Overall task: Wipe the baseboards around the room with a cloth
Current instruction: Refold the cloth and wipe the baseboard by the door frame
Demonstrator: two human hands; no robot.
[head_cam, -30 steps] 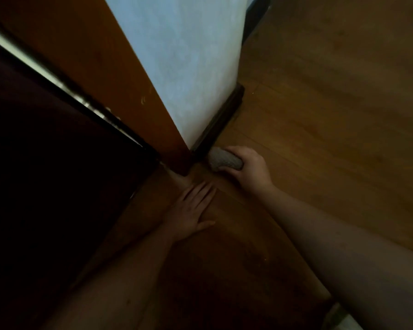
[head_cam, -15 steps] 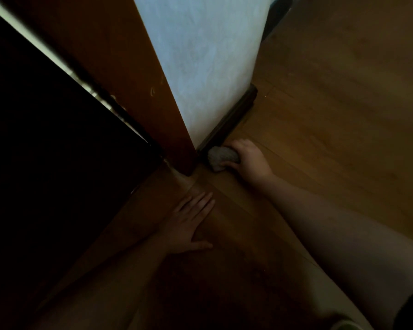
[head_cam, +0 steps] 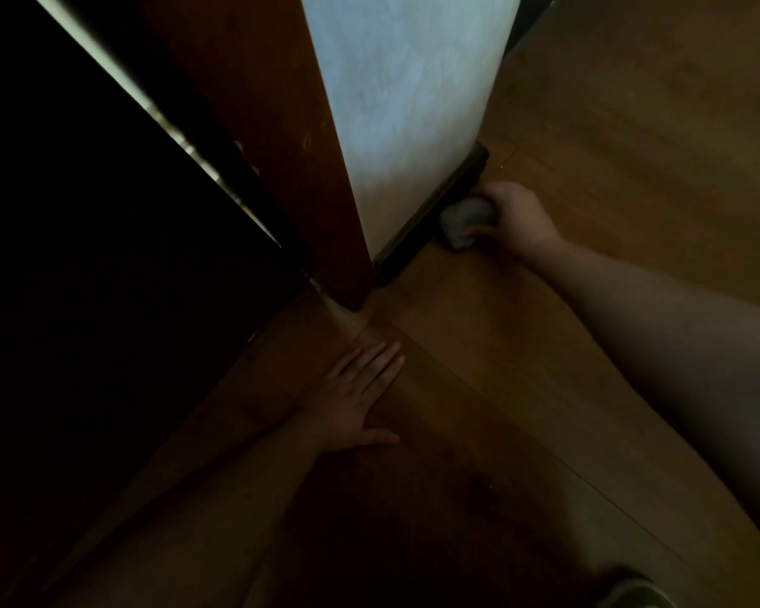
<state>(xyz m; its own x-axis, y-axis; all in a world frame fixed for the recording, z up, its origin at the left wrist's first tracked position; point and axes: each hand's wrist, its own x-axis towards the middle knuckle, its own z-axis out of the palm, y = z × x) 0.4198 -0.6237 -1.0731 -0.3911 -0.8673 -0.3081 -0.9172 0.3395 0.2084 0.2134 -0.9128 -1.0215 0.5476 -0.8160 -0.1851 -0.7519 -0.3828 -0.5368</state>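
Observation:
A dark baseboard (head_cam: 417, 232) runs along the foot of a short white wall (head_cam: 404, 94). My right hand (head_cam: 516, 219) grips a bunched grey cloth (head_cam: 464, 221) and holds it against the baseboard, a little short of the wall's far corner. My left hand (head_cam: 358, 399) lies flat on the wooden floor (head_cam: 479, 344) with straight fingers, nearer to me and below the door frame's foot.
A brown wooden door frame (head_cam: 290, 138) meets the wall's near end. Left of it lies a very dark opening (head_cam: 84, 278). Wooden floor stretches to the right and beyond the wall's corner (head_cam: 479, 158). Something pale shows at the bottom right edge (head_cam: 637, 596).
My right hand has slid the cloth along the baseboard, away from the door frame toward the wall's far corner. My left hand has stayed flat on the floor.

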